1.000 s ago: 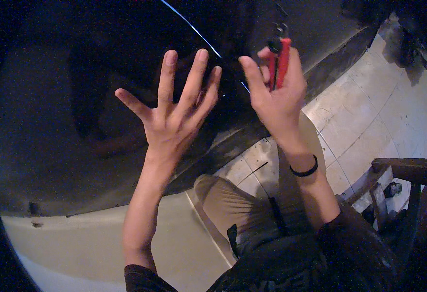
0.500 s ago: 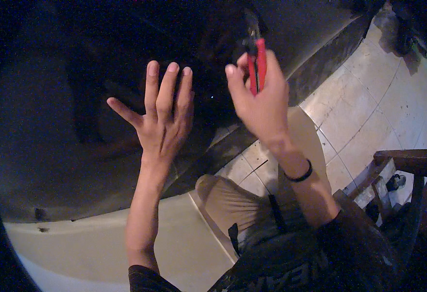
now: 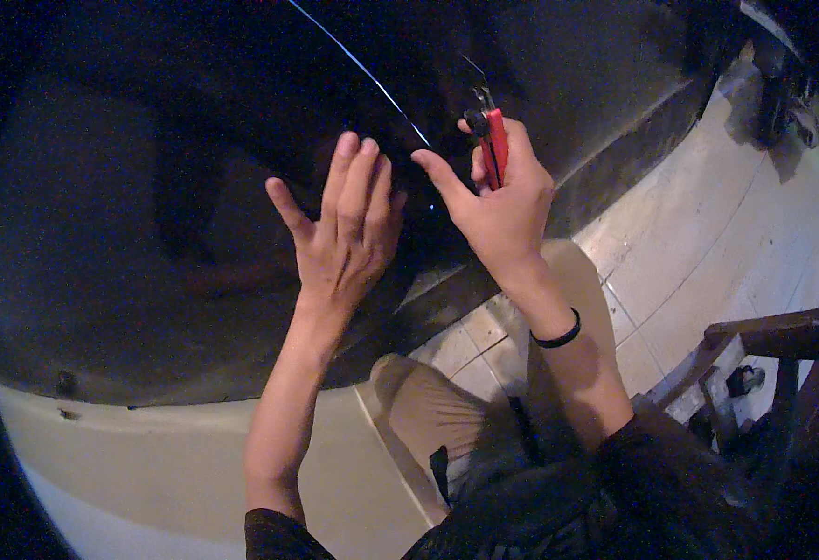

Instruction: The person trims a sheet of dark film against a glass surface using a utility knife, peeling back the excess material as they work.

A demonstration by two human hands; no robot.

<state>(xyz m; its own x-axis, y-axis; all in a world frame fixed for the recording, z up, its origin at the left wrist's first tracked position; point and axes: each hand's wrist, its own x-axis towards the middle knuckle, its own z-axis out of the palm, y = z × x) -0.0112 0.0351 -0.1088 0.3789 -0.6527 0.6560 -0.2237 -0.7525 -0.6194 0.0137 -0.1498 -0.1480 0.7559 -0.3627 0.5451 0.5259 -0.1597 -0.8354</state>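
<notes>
Two hands raised against a dark panel, the right one gripping red-handled pliers.

The left hand (image 3: 344, 238) is spread flat, fingers straight and close together with the thumb angled out to the left, laid against or just in front of the dark surface (image 3: 148, 233); it grasps nothing, and actual contact cannot be told in the gloom. The right hand (image 3: 498, 210) is closed around the red-handled pliers (image 3: 490, 140), which stand upright with the metal nose pointing up, thumb stretched toward the left hand. A thin pale wire (image 3: 358, 67) runs diagonally down to a spot between the two hands; its lower end vanishes in shadow. A black wristband (image 3: 559, 336) circles the right wrist. What the pliers' tip meets is too dark to make out.
</notes>
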